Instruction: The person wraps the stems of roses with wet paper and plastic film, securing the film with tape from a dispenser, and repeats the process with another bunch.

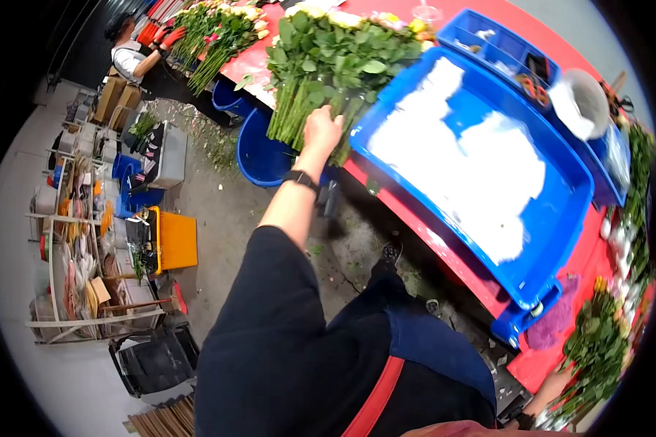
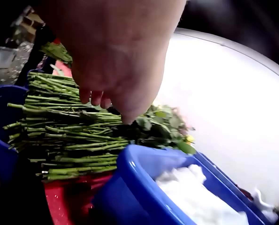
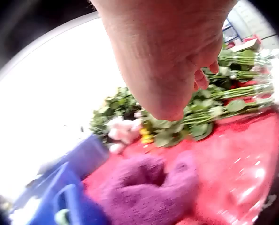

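A thick bunch of green-stemmed roses [image 1: 321,62] lies at the far end of the red table. My left hand [image 1: 322,131] is over its lower stems, fingers loosely bent, and the left wrist view shows the thumb tip close over the leaves. At the lower right of the head view, my right hand [image 1: 554,382] is beside leafy wrapped flower bunches [image 1: 594,335]. In the right wrist view its thumb and fingertips overlap the leaves, with part of the fingers hidden behind the palm. A purple cloth [image 3: 149,192] lies crumpled near that hand.
A large blue tray [image 1: 561,244] with white material sits on the red table [image 1: 444,251]. Blue compartments [image 1: 452,30] with scissors [image 1: 532,91] adjoin it. Blue buckets [image 1: 259,156] stand on the floor below the table edge. Another person [image 1: 135,58] in red gloves handles flowers at the far side.
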`<state>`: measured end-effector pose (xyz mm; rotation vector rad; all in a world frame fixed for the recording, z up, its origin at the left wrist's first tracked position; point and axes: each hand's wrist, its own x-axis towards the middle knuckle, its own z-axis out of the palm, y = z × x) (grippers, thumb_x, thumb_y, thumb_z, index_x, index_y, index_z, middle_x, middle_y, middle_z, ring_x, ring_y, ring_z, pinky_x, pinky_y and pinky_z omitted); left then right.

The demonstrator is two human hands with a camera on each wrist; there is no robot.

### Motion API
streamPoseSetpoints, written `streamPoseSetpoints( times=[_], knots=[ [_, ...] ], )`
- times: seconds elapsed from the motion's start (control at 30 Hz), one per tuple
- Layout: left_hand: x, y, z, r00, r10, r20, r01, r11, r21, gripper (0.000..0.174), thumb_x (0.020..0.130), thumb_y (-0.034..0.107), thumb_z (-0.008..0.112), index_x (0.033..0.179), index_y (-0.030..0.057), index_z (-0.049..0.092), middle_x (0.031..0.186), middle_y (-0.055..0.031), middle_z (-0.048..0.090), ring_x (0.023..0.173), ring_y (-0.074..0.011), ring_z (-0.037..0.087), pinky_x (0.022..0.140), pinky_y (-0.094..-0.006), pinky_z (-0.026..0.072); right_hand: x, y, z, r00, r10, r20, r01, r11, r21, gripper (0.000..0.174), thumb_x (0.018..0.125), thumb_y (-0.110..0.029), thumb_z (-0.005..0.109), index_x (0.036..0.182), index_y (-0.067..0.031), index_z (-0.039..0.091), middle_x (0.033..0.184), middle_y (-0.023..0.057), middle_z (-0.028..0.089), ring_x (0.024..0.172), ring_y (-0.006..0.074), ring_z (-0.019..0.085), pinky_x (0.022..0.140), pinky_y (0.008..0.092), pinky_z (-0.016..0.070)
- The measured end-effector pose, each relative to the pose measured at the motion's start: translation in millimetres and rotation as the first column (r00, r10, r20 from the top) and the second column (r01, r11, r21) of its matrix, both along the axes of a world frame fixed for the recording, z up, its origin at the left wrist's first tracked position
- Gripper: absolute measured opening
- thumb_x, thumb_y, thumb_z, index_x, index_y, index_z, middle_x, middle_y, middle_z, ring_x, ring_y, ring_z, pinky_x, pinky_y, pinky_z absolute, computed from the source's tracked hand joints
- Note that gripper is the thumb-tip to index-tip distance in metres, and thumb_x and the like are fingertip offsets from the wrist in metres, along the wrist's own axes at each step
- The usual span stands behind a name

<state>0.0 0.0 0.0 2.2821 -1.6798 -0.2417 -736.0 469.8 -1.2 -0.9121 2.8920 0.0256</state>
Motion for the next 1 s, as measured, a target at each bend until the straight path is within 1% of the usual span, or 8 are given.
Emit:
streamPoseSetpoints(
  times=[0.2,0.3,0.5,0.6,0.7,0.83,0.93,1.0],
  knots=[
    [79.3,-98.9,-41.7,0.960,-0.069,-0.272,0.125,0.973,0.194,0.054,0.071,0.043,0.075,0.097,-0.0040,0.069,0.096,-0.0222,0.069,0.092,-0.0326,0.067,0.083,-0.0370,0.0515,234.9,-198.2,64.8,0.828,0.559,0.044,-0.501,0.774,-0.388,0.040,0.093,-0.010,0.055,0.129,0.0054,0.049,0.130,0.0217,0.055,0.121,0.0328,0.053,0.102,0.0368,0.0390],
    [77.2,-95.0,-10.9,0.581,0.069,-0.811,0.140,0.973,0.184,0.043,0.076,0.021,0.071,0.107,-0.0069,0.062,0.092,-0.0123,0.067,0.077,-0.0192,0.062,0.069,-0.0327,0.0494,345.0,-271.1,90.4,0.660,0.739,0.139,-0.632,0.645,-0.429,0.035,0.090,-0.007,0.059,0.124,0.0015,0.055,0.123,0.0194,0.059,0.115,0.0327,0.056,0.098,0.0369,0.0416],
    [39.5,-28.7,66.0,0.205,0.098,-0.974,0.102,0.987,0.121,0.017,0.084,0.017,0.070,0.091,0.0064,0.058,0.071,0.0000,0.054,0.057,-0.0115,0.052,0.051,-0.0255,0.0426,514.8,-373.9,83.8,0.107,0.940,0.324,-0.613,0.319,-0.723,0.034,0.082,-0.020,0.072,0.106,0.0011,0.061,0.093,0.0170,0.064,0.085,0.0329,0.063,0.075,0.0365,0.0501],
    [21.9,-3.9,66.7,0.154,-0.082,-0.985,0.050,0.996,-0.075,0.014,0.086,0.014,0.069,0.091,0.0066,0.058,0.075,0.0005,0.056,0.061,-0.0088,0.052,0.054,-0.0259,0.0444,579.4,-406.2,89.9,0.142,0.989,0.047,-0.584,0.123,-0.802,0.029,0.079,-0.023,0.073,0.098,-0.0031,0.063,0.084,0.0120,0.061,0.078,0.0313,0.060,0.069,0.0382,0.0475],
    [6.5,19.7,89.5,-0.018,-0.111,-0.994,0.037,0.993,-0.112,0.018,0.085,0.017,0.073,0.091,0.0073,0.058,0.075,0.0011,0.056,0.062,-0.0069,0.051,0.055,-0.0242,0.0431,600.0,-420.3,87.6,0.086,0.966,-0.244,-0.630,-0.137,-0.765,0.019,0.073,-0.017,0.071,0.085,-0.0066,0.061,0.075,0.0081,0.055,0.072,0.0287,0.056,0.064,0.0385,0.0437],
    [12.7,37.3,95.9,0.085,-0.139,-0.987,-0.096,0.984,-0.147,0.017,0.086,0.016,0.072,0.092,0.0076,0.058,0.077,0.0016,0.057,0.067,-0.0062,0.051,0.059,-0.0244,0.0435,591.0,-395.3,95.3,-0.133,0.937,-0.322,-0.567,-0.338,-0.751,0.013,0.067,-0.010,0.067,0.073,-0.0090,0.055,0.068,0.0061,0.048,0.069,0.0260,0.053,0.060,0.0382,0.0403],
    [14.4,43.3,77.9,0.139,-0.166,-0.976,-0.192,0.963,-0.191,0.020,0.085,0.013,0.072,0.098,0.0023,0.061,0.090,-0.0010,0.063,0.077,-0.0079,0.055,0.070,-0.0247,0.0466,560.0,-360.0,93.5,-0.521,0.852,0.049,-0.605,-0.328,-0.725,0.012,0.068,-0.014,0.066,0.068,-0.0078,0.056,0.069,0.0082,0.053,0.071,0.0285,0.056,0.063,0.0394,0.0443],
    [11.3,50.6,74.8,0.140,-0.177,-0.974,-0.256,0.944,-0.208,0.021,0.086,0.012,0.071,0.102,0.0022,0.060,0.093,-0.0008,0.063,0.079,-0.0077,0.055,0.071,-0.0244,0.0459,536.0,-343.8,92.2,-0.567,0.802,0.189,-0.657,-0.301,-0.691,0.020,0.069,-0.023,0.071,0.069,-0.0075,0.058,0.069,0.0091,0.055,0.071,0.0298,0.059,0.063,0.0411,0.0466]
  ],
)
